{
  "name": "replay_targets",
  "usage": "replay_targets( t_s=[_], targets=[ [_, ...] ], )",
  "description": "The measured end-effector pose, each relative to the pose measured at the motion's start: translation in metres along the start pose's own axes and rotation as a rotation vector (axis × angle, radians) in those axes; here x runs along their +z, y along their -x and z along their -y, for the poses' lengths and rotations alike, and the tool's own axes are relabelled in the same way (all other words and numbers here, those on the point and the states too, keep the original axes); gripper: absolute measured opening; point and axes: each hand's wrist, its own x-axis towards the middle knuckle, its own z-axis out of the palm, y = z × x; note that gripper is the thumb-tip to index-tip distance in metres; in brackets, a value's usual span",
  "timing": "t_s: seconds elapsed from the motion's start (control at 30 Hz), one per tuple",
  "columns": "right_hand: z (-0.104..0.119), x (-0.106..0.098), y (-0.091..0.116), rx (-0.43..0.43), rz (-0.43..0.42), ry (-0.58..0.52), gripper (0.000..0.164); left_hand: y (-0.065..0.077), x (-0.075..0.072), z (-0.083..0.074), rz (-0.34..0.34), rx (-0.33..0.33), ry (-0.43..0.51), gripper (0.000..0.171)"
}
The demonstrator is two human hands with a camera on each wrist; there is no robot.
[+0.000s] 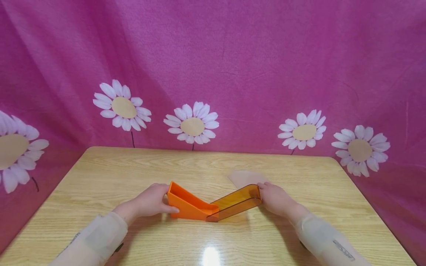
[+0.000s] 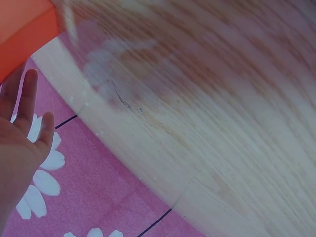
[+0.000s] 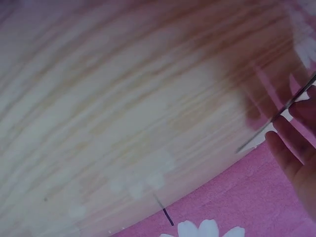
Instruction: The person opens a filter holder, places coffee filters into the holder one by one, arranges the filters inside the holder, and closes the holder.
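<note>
In the head view an orange plastic box (image 1: pixel 188 207) with a slanted opening sits low over the middle of the table. A see-through amber lid (image 1: pixel 237 204) meets it at its right end and angles up to the right. My left hand (image 1: pixel 151 200) grips the tall left end of the box, thumb on the near side. At the far end of the lid, my right hand (image 1: pixel 277 199) pinches its edge. The left wrist view catches one orange corner of the box (image 2: pixel 27 32) above my fingers (image 2: pixel 30 101). A thin dark lid edge (image 3: pixel 269 123) crosses my fingertips in the right wrist view.
The wood-grain table (image 1: pixel 149 166) reaches back to a magenta cloth (image 1: pixel 233 74) printed with white daisies. Light glares off the table near the front (image 1: pixel 211 255). A pale reflection shows behind the lid.
</note>
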Motion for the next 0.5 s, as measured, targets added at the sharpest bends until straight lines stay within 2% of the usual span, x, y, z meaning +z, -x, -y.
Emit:
replay_targets(
  t_s=[0.1,0.17,0.37,0.5],
  targets=[
    [-0.0013,0.0011,0.0025,-0.055,-0.043,0.063,0.005,0.0000,-0.0001,-0.0001,0.001,0.007,-0.003,0.036],
    [-0.0018,0.0013,0.0033,-0.064,-0.064,0.075,0.005,0.0000,-0.0003,0.0000,0.000,0.012,-0.003,0.036],
    [-0.0023,0.0020,0.0017,0.030,-0.055,-0.002,0.020,0.0005,-0.0006,0.0002,-0.005,0.038,-0.020,0.037],
    [-0.0014,0.0027,-0.0003,0.060,-0.066,-0.019,0.021,0.0003,-0.0007,-0.0001,-0.006,0.047,-0.025,0.036]
  ],
)
